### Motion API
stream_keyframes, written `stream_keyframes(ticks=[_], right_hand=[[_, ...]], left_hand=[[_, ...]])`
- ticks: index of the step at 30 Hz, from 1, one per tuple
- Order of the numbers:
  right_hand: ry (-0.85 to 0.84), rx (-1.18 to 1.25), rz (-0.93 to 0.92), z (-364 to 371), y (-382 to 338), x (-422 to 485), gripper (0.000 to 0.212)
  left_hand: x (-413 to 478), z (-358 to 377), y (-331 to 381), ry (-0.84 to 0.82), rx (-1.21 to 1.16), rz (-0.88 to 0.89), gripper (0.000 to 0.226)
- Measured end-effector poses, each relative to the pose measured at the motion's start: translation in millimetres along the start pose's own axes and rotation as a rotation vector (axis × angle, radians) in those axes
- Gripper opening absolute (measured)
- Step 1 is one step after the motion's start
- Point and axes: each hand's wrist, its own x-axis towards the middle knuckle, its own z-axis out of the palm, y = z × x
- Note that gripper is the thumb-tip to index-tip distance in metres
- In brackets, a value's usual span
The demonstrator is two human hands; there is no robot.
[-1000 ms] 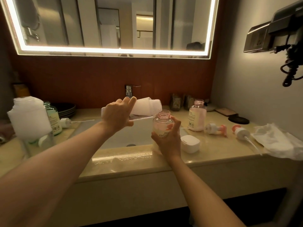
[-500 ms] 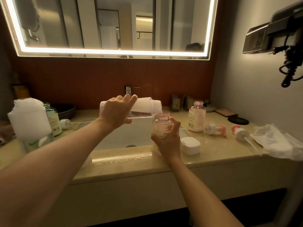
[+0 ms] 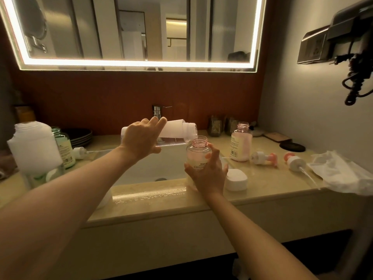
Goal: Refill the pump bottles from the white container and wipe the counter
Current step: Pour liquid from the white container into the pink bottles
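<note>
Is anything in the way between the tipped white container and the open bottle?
Nothing visible. The mouth of the white container sits at the uncapped neck of the pink bottle; the pump heads lie aside on the counter.

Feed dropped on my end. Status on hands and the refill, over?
Right hand holds open clear pink-tinted bottle. Left hand grips tipped white plastic container, mouth at bottle's neck. Nothing between them.

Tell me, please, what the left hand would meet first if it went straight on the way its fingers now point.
Most likely the faucet: the left hand, gripping the tilted white container, has its fingers aimed up and away at it. How far back the faucet stands is unclear.
</note>
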Motion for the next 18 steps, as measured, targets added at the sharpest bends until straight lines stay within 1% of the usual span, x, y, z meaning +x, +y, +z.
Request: stream_keyframes(ticks=[5, 8, 11, 18], right_hand=[[-0.086, -0.088, 0.042, -9, -2, 2, 0.081], [-0.086, -0.068, 0.093, -8, -5, 1, 0.082], [-0.091, -0.046, 0.100, -7, -5, 0, 0.082], [-0.085, -0.005, 0.081, -8, -4, 1, 0.082]], left_hand=[[-5, 9, 3, -0.034, -0.073, -0.048, 0.087], [-9, 14, 7, -0.045, -0.097, -0.085, 0.086], [-11, 17, 9, -0.045, -0.077, -0.117, 0.086], [-11, 17, 7, -0.021, -0.090, -0.097, 0.085]])
